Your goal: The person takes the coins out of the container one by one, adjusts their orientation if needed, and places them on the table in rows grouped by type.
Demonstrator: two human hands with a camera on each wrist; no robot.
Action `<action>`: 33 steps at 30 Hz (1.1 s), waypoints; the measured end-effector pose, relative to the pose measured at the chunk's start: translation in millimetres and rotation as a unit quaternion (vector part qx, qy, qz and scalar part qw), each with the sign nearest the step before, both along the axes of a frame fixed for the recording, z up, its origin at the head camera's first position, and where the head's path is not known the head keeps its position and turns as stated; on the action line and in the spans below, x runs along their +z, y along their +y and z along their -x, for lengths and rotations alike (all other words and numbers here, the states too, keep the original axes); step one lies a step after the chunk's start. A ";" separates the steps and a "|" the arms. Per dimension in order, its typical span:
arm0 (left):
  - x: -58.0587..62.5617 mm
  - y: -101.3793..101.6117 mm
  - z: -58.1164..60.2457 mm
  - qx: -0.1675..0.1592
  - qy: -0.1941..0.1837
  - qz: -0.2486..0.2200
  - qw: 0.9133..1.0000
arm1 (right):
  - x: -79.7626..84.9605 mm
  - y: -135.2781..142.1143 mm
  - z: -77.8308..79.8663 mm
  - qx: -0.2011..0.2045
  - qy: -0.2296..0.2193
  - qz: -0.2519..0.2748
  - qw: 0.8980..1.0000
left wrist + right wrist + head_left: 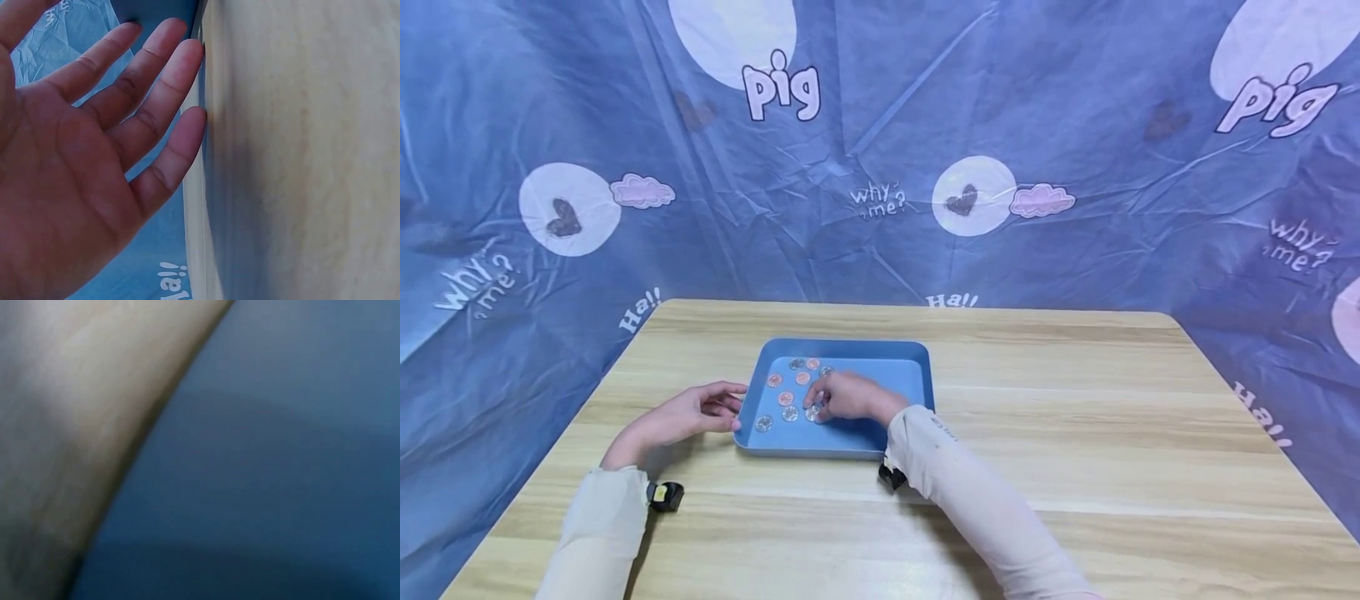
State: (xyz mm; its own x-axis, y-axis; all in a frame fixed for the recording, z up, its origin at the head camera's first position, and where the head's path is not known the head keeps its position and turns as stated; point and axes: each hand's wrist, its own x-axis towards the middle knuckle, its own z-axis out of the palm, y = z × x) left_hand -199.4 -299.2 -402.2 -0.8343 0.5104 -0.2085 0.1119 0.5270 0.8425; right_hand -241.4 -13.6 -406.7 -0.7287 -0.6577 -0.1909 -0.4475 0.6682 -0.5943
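A shallow blue tray lies on the wooden table, with several silver and copper-coloured coins spread over its left half. My right hand reaches in from the right, thumb and fingers bent around a silver coin on the tray floor. Close by lie another silver coin and a copper-coloured coin. At the tray's left wall is my left hand, loosely spread, fingertips right at the rim. In the left wrist view, its palm and extended fingers hold nothing. The right wrist view catches only blurred blue tray surface.
One silver coin lies near the tray's front left corner, and a copper-coloured coin towards the back. The table extends widely to the right. A blue printed cloth hangs behind the table and along its sides.
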 end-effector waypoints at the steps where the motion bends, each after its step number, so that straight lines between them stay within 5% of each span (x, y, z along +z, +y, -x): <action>1: -0.8 0.5 0.6 -0.002 -0.001 0.001 1.000 | -0.3 0.4 -0.4 -0.003 0.000 -0.001 1.000; 21: -3.4 0.5 -4.1 -0.009 -0.028 -0.006 1.000 | -5.6 1.6 -4.2 0.000 0.004 -0.007 1.000; 33: 1.9 5.1 -5.7 0.006 -0.009 0.029 1.000 | 2.1 5.3 -10.7 0.023 0.072 -0.035 0.997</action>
State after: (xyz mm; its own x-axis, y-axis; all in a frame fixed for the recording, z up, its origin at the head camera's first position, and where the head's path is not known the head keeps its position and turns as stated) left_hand -193.7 -294.2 -400.2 -0.8356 0.4875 -0.2530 0.0902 0.5761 0.8124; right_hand -230.6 -8.4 -404.6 -0.7211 -0.6800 -0.1329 -0.5556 0.6821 -0.4753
